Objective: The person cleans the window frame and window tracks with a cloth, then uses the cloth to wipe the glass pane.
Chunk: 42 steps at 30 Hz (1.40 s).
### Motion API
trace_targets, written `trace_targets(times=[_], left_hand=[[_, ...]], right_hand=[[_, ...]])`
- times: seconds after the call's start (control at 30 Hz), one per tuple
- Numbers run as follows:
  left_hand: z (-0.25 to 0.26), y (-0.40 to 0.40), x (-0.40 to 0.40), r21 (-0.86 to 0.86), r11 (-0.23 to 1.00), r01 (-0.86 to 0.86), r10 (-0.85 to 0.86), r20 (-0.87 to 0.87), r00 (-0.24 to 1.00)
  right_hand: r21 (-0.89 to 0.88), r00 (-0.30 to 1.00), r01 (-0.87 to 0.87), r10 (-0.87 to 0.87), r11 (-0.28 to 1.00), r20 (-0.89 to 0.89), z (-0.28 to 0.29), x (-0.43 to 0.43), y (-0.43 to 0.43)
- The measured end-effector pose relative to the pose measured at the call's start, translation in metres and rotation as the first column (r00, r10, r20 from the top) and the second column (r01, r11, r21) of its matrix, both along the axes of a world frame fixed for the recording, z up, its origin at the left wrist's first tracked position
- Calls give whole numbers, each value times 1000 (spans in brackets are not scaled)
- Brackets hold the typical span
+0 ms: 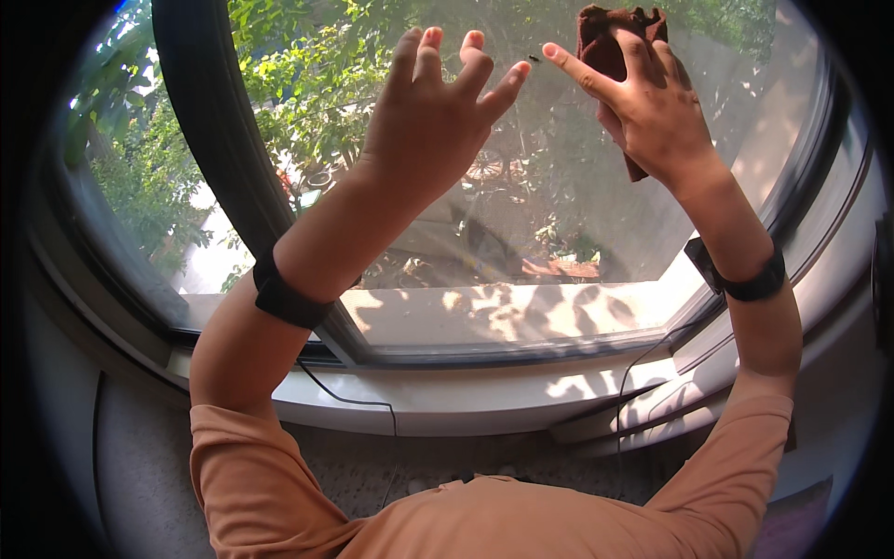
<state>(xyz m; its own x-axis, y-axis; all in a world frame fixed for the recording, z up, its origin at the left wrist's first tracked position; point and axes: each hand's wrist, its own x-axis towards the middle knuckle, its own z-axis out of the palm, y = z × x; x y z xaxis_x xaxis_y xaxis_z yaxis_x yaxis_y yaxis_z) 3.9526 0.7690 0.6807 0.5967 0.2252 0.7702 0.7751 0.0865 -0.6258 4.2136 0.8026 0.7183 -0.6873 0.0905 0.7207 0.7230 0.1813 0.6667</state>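
Observation:
A brown cloth (594, 38) lies under my right hand (649, 105), against the window glass (461, 230). The fingers of that hand press on the folded cloth, and one digit stretches out to the left off it. To the left is my left hand (440, 112), fingers spread and holding nothing, in front of the same pane; whether its fingertips touch the glass I cannot tell. A small dark insect-like speck (533, 59) shows between the two hands. Black bands are strapped around both forearms.
A dark window frame upright (216, 126) runs behind my left forearm. Below the pane is a white sill (461, 402), crossed by a thin black cable (349, 401); another cable (620, 391) hangs at the right. Plants (314, 91) and a sunlit ledge (489, 307) show through the glass.

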Motion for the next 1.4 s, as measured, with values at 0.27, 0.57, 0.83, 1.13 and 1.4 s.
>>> trace_targets(times=[0.27, 0.57, 0.83, 1.13, 1.4], left_hand=[[-4, 2, 1, 13, 998, 63, -64, 55, 996], [-7, -7, -8, -83, 991, 101, -90, 124, 988], [-16, 2, -10, -90, 987, 134, -123, 112, 986], [-23, 11, -12, -99, 976, 195, -178, 161, 971], [-27, 17, -15, -80, 976, 201, -188, 153, 970]], right_hand=[[29, 993, 106, -108, 994, 42, 5, 3, 0], [-162, 945, -323, 327, 932, -6, 38, -3, -11], [-158, 832, -417, 446, 895, 331, 55, 11, 30], [-82, 764, -334, 320, 939, 560, 69, -7, 26], [-61, 708, -313, 276, 948, 651, 70, -15, 28]])
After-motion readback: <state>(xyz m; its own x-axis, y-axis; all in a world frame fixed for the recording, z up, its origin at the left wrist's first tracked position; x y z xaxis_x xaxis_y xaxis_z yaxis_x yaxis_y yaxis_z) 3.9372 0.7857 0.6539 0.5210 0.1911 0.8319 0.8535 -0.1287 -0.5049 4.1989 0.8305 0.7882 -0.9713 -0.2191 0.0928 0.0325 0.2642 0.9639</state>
